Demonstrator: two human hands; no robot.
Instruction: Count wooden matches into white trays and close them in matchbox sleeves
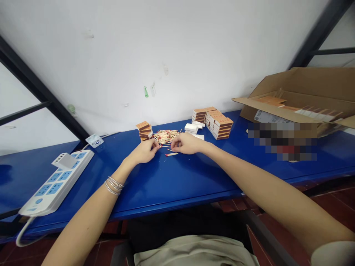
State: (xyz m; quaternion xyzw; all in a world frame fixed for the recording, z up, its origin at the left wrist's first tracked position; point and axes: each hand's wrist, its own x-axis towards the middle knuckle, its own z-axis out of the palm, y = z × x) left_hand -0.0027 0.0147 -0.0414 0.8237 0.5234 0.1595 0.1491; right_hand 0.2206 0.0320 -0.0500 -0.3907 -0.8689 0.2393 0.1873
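A loose pile of red-headed matches (168, 136) lies on the blue table in front of both hands. My left hand (146, 150) is at the pile's near left side, thumb and forefinger pinched together; what is between them is too small to make out. Fingers bent downward, my right hand (186, 143) pinches at a match (169, 150) near the front of the pile. Just below its fingertips, a few matches (171, 154) lie together on the tabletop. Brown-sided matchboxes (144, 129) are stacked unevenly behind my left hand. White box trays (192, 128) sit beyond my right hand.
Several neat stacks of matchboxes (219, 123) stand at the back right. An opened cardboard carton (299, 85) is at the far right, with a blurred patch before it. A white power strip (59, 181) lies on the left. The blue table (177, 181) meets a white wall (177, 55).
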